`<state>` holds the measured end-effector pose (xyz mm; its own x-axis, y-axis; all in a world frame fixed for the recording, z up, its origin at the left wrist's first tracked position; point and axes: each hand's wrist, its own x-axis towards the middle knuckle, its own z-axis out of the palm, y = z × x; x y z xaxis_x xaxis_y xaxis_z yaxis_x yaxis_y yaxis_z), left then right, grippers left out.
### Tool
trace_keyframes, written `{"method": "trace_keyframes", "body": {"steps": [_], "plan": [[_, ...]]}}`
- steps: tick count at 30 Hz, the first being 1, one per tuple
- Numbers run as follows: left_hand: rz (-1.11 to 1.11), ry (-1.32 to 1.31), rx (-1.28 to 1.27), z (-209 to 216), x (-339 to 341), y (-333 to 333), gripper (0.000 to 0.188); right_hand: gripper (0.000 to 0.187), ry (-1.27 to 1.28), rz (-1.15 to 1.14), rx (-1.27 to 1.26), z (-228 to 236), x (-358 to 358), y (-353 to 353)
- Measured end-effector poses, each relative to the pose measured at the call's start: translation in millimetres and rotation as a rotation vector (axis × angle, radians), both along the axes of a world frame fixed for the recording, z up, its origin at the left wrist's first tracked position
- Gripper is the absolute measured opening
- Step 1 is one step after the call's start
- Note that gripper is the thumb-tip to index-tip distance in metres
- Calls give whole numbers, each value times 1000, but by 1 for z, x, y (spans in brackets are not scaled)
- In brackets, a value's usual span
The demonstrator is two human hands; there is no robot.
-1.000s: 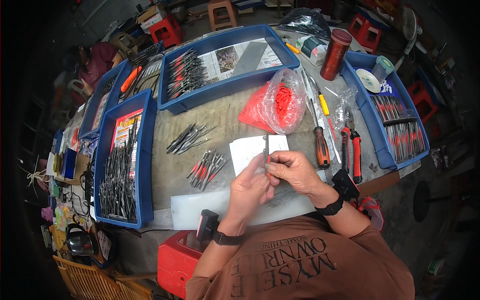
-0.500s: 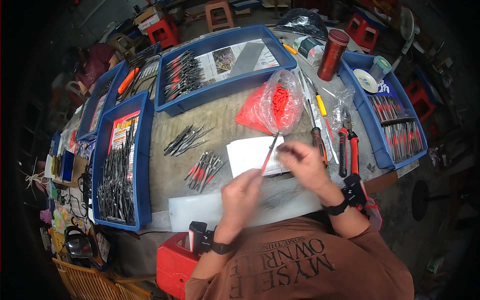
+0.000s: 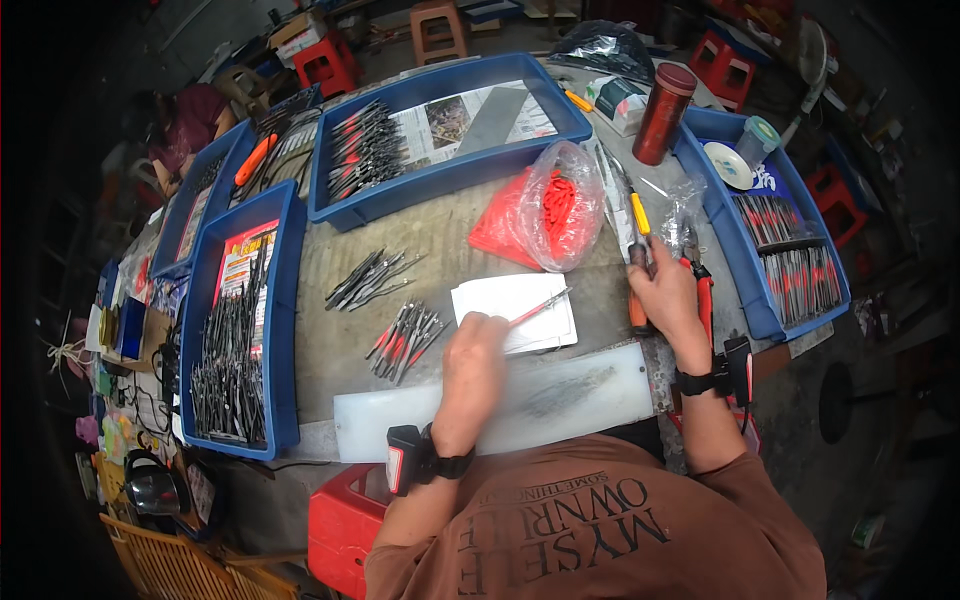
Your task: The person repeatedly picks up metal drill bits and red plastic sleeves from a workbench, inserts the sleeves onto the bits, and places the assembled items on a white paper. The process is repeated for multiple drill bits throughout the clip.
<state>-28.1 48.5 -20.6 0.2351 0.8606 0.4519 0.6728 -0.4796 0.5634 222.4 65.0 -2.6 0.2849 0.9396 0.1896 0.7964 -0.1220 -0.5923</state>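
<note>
Red rods [image 3: 404, 342] seem finished, dark rods [image 3: 368, 280] not; one rod [image 3: 540, 305] is gripped by the left hand [image 3: 474, 368], the right hand's [image 3: 668, 294] hold unclear.

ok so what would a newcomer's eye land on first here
Probably the vivid red pieces in the clear plastic bag, just beyond the white paper on the table. Then the long blue tray at the far side, with slim dark-and-red pieces at its left end. Nearer, the left hand holds a thin reddish rod over the paper, and the right hand is at a screwdriver.
</note>
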Motion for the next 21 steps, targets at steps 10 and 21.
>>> {"method": "trace_keyframes", "body": {"steps": [10,21], "plan": [[-23,30,-1,-5,-2,3,6,37,1391,487,333,18,-48,7],[-14,50,-2,-2,0,2,5,16,976,562,347,53,-96,16]]}}
